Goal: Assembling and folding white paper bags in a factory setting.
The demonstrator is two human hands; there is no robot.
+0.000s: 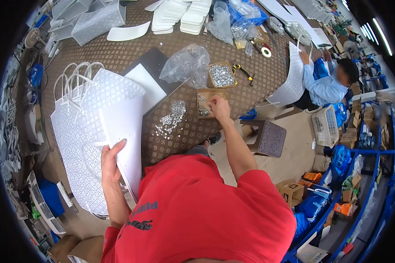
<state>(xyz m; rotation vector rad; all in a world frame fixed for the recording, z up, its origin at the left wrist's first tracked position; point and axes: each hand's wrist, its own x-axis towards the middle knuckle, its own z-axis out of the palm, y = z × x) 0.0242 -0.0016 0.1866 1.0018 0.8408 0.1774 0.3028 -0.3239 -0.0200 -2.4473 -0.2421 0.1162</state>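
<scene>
White patterned bag panels with cord handles [85, 94] lie stacked over the table's left edge. My left hand [111, 164] grips the edge of the nearest white panel [120, 120], thumb on its plain inner face. A row of small dots or holes runs near that edge. My right hand [219, 108] reaches into a small cardboard box [216, 92] of small metal pieces. Its fingertips are drawn together, and whether they hold a piece is hidden. A second box holds silvery metal pieces [222, 75] just beyond. More loose metal pieces [174, 113] are heaped on the tablecloth.
A clear plastic bag [186, 65], yellow-black pliers [245, 73] and a white board [147, 87] lie around the boxes. White pieces [169, 15] are stacked at the back. A stool [270, 138] stands to the right. A co-worker [331, 90] handles another panel [289, 81].
</scene>
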